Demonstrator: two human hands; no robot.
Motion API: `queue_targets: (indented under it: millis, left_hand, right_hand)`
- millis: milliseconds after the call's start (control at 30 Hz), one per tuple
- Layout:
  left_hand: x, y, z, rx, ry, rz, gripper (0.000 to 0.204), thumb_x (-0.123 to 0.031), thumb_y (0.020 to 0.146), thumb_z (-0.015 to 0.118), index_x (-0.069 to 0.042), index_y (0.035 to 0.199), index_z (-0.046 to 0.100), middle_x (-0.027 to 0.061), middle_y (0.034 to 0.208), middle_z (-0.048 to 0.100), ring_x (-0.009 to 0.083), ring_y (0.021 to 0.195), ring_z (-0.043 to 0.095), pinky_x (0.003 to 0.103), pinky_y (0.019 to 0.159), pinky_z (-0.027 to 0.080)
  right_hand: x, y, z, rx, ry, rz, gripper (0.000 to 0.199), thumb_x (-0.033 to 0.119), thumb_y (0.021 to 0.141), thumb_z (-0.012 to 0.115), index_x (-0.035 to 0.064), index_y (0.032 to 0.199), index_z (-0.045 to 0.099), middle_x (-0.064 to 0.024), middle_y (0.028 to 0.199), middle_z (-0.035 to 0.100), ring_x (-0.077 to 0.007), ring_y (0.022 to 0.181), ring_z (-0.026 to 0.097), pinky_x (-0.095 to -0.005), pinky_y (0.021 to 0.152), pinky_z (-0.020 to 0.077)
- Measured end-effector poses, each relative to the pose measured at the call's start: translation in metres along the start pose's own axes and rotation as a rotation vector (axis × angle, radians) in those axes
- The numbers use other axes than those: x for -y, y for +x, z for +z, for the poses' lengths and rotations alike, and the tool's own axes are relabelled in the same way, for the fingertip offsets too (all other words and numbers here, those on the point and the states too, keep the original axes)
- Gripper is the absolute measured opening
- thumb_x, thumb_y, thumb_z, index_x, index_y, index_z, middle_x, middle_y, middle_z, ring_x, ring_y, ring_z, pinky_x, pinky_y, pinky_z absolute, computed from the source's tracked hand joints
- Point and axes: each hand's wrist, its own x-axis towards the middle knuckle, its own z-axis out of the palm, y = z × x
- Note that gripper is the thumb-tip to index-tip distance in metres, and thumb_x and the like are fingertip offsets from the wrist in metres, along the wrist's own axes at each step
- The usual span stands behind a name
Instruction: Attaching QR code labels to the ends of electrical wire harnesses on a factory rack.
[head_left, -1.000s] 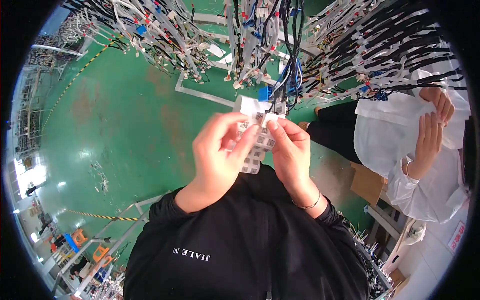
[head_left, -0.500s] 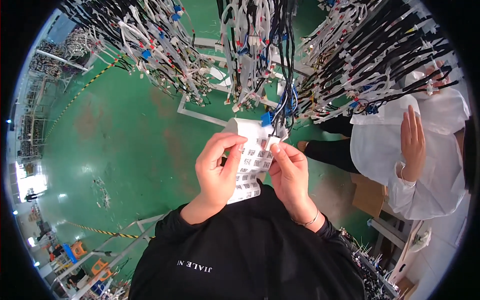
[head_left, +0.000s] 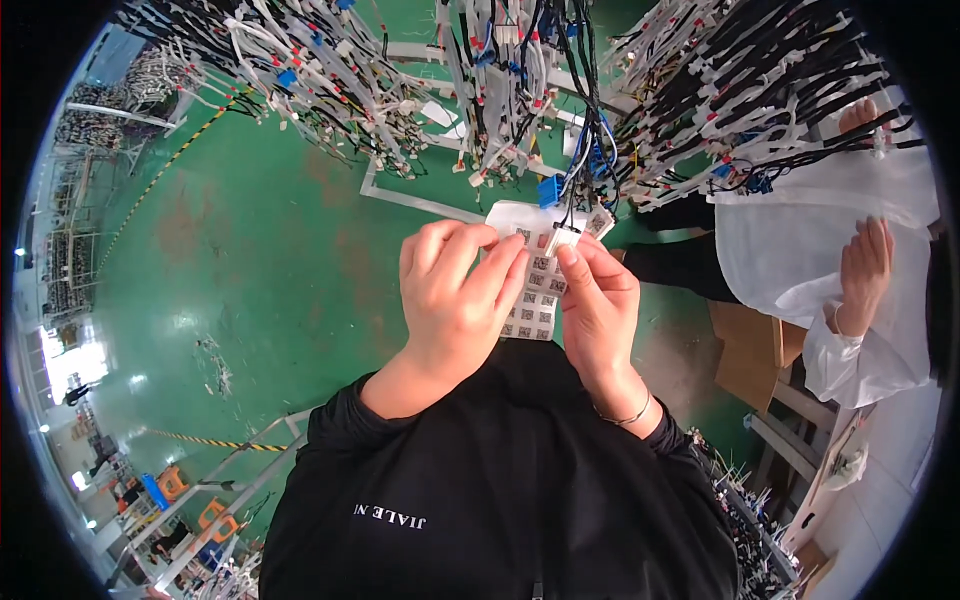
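left hand [head_left: 455,295] and right hand [head_left: 595,300] half cover label sheet [head_left: 535,300].

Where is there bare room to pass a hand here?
Left of the left hand, over bare green floor. Crowded above, where hanging wire harnesses reach the label sheet, and right, where a co-worker in white stands.

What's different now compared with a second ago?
The left hand and right hand rose with the label sheet to the hanging wires; the right fingertips now pinch a small white connector. Both hands still hold the sheet.
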Motion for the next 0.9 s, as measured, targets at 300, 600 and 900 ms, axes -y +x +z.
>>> queue_targets:
  millis: [300,600,900]
  left_hand:
    - [-0.011,0.002,0.003,0.016,0.033,0.028,0.022,-0.005,0.064,0.077,-0.007,0.084,0.068,0.0007,0.083,0.062,0.0228,0.081,0.058,0.037,0.071,0.043]
    - [-0.008,0.006,0.005,0.022,-0.005,-0.018,0.023,-0.003,0.063,0.076,-0.007,0.083,0.066,0.0019,0.084,0.064,0.0227,0.080,0.059,0.036,0.070,0.044]
    - [-0.012,0.007,0.006,0.015,0.043,0.018,0.024,-0.003,0.062,0.076,-0.007,0.084,0.066,0.0023,0.083,0.065,0.0231,0.079,0.059,0.037,0.069,0.045]
  right_hand:
    - [0.000,-0.008,0.002,-0.013,-0.210,-0.205,0.016,0.003,0.091,0.066,-0.0054,0.105,0.068,-0.0062,0.112,0.061,-0.0094,0.096,0.057,-0.0227,0.083,0.0460]
    - [0.005,-0.008,0.003,-0.043,-0.237,-0.208,0.016,0.002,0.090,0.066,-0.0057,0.105,0.068,-0.0077,0.115,0.059,-0.0092,0.092,0.059,-0.0219,0.079,0.0479]
    - [0.009,-0.008,0.005,-0.051,-0.212,-0.201,0.017,0.002,0.091,0.066,-0.0053,0.106,0.068,-0.0081,0.116,0.059,-0.0100,0.096,0.057,-0.0219,0.080,0.0468]
